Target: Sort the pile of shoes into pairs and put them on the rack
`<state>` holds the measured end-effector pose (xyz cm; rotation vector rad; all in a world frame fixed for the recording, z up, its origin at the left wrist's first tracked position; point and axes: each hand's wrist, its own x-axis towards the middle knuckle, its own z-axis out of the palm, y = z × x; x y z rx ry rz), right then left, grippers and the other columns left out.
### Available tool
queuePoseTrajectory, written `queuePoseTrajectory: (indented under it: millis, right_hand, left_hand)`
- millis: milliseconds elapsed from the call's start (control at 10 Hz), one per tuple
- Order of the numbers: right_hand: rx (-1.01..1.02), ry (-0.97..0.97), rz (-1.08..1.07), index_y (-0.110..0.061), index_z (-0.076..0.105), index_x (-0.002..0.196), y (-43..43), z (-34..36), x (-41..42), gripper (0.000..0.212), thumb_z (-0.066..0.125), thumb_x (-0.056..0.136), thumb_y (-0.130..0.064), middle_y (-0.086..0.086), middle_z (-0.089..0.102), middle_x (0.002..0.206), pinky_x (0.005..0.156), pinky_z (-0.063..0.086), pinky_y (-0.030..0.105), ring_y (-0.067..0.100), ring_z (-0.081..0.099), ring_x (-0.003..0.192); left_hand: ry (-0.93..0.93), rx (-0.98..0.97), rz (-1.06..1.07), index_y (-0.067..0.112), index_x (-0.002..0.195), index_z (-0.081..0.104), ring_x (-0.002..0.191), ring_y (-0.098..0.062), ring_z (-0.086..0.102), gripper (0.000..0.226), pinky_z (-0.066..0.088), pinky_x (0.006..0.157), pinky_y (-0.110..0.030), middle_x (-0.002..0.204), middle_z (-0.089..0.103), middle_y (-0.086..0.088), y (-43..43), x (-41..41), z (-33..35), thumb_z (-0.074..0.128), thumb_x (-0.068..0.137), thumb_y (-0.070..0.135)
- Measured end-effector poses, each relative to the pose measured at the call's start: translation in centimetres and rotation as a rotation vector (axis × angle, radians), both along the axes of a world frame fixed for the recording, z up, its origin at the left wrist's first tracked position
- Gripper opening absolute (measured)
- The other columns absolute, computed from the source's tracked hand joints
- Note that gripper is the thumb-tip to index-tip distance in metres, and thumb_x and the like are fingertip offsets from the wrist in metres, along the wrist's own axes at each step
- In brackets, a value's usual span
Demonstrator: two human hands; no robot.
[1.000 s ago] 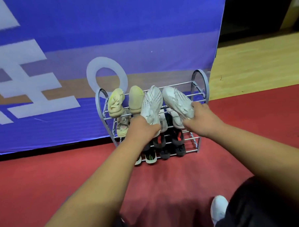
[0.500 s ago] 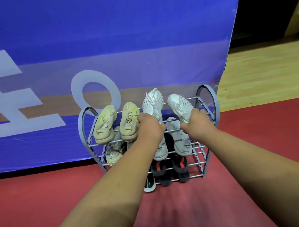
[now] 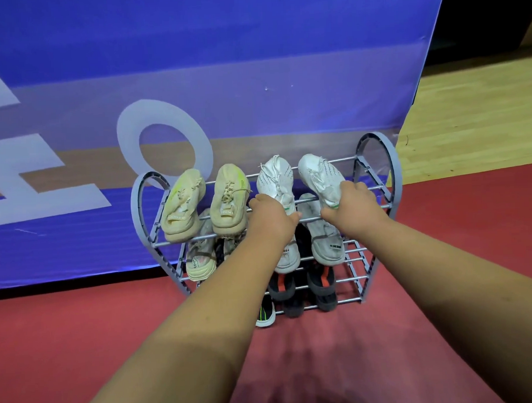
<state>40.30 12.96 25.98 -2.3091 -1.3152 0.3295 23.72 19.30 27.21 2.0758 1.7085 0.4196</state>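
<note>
A grey metal shoe rack (image 3: 375,154) stands on the red floor against a blue banner. On its top shelf rest two white knit sneakers, toes pointing away. My left hand (image 3: 271,219) grips the heel of the left white sneaker (image 3: 274,179). My right hand (image 3: 351,205) grips the heel of the right white sneaker (image 3: 317,176). To their left on the same shelf lies a pair of cream sneakers (image 3: 206,201). The middle shelf holds a beige shoe (image 3: 200,256) and a pair of off-white sneakers (image 3: 326,241). Black shoes (image 3: 322,287) fill the lower shelves.
The blue banner (image 3: 222,66) hangs right behind the rack. Red floor (image 3: 66,332) spreads in front and to both sides. A wooden floor (image 3: 474,113) begins at the back right.
Both white sneakers have come down onto the top shelf, with my hands still on their heels. The view has moved closer to the rack.
</note>
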Motion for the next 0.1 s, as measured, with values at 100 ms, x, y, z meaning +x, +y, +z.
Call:
queuePoseTrajectory:
  millis: [100]
  right_hand:
    - [0.000, -0.029, 0.014, -0.007, 0.052, 0.130, -0.34, 0.50, 0.02, 0.062, 0.072, 0.083, -0.042, 0.019, 0.048, 0.129, 0.097, 0.046, 0.047, 0.045, 0.050, 0.118]
  left_hand:
    - [-0.051, -0.024, -0.021, 0.000, 0.128, 0.052, 0.097, -0.030, 0.060, 0.056, 0.042, 0.072, -0.033, 0.128, 0.056, -0.018, -0.24, -1.56, 0.47, 0.074, 0.086, 0.030]
